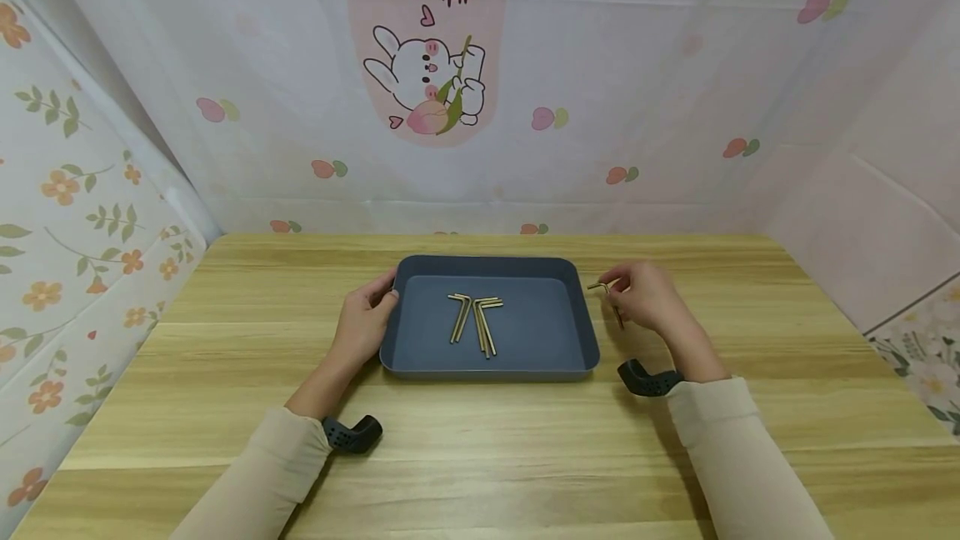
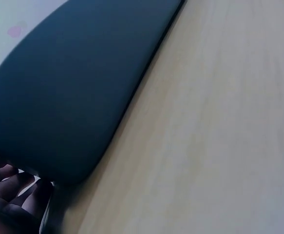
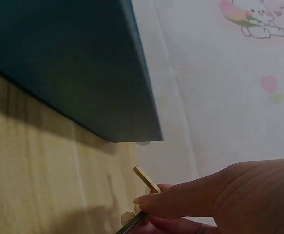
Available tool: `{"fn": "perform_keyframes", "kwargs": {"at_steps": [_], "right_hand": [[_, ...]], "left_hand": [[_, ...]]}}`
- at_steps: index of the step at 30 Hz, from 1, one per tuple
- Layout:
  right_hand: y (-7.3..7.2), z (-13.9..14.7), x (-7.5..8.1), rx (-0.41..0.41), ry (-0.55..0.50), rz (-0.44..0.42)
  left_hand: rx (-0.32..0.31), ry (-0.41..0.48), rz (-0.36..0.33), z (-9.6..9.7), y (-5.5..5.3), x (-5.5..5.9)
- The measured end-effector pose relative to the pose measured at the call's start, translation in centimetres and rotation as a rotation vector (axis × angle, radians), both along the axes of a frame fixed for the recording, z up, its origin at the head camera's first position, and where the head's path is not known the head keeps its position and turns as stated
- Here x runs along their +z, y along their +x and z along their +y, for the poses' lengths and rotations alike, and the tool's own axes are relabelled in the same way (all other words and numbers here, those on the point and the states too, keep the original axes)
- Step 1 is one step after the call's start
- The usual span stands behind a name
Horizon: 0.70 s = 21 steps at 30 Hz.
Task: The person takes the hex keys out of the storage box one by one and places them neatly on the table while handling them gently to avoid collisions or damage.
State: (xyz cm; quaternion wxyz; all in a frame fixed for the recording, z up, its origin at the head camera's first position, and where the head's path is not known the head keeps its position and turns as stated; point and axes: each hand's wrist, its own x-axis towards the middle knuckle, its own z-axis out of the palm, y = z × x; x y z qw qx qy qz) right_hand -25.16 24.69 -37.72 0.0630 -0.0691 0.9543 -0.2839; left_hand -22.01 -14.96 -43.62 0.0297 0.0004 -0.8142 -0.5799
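Observation:
A shallow blue-grey tray (image 1: 525, 323) sits on the wooden table with several brass-coloured hex keys (image 1: 483, 327) lying in a loose cluster inside it. My left hand (image 1: 365, 325) grips the tray's left wall, thumb over the rim and fingers on the outside; in the left wrist view the fingers (image 2: 22, 192) are partly hidden by the tray. To the right of the tray, my right hand (image 1: 643, 297) pinches one hex key (image 1: 618, 317) near its bend, the short arm pointing toward the tray. The right wrist view shows the thumb on this hex key (image 3: 146, 179) beside the tray's corner.
The wooden table (image 1: 480, 448) reaches back to a white printed cloth (image 1: 600, 90) hanging behind it. A floral cloth (image 1: 82, 273) hangs at the left. Black wrist devices (image 1: 352, 435) stick out below both hands.

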Motion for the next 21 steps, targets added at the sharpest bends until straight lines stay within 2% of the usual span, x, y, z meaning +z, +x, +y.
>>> {"fn": "perform_keyframes", "kwargs": {"at_steps": [14, 21], "right_hand": [[-0.3, -0.1, -1.3, 0.008, 0.043, 0.023], [-0.3, -0.2, -1.4, 0.005, 0.056, 0.039]], "left_hand": [[0.009, -0.006, -0.020, -0.5, 0.1, 0.1], [0.017, -0.008, -0.009, -0.4, 0.0, 0.1]]}}
